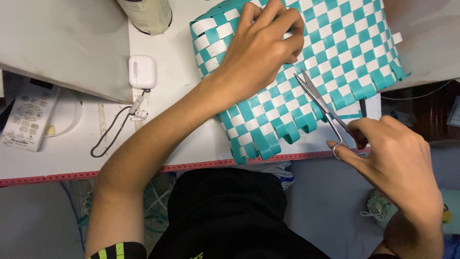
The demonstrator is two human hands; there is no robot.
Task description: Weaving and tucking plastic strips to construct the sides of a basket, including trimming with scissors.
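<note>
Woven basket (335, 52) (teal-white) under left hand (261, 48), beside scissors (323, 103).

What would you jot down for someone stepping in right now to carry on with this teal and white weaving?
Left hand: fingers curled, pressing down on the woven basket, which lies on its side on the white table.
Right hand: holds small metal scissors, blades slightly open, tips pointing at the weave just below the left hand.
Done: the checkered panel looks fully woven; several strip ends along the near edge are folded into loops.
Left: some white strip ends stick out at the far right edge, seemingly untrimmed.
Nearby: earbud case and remote control at the left.
</note>
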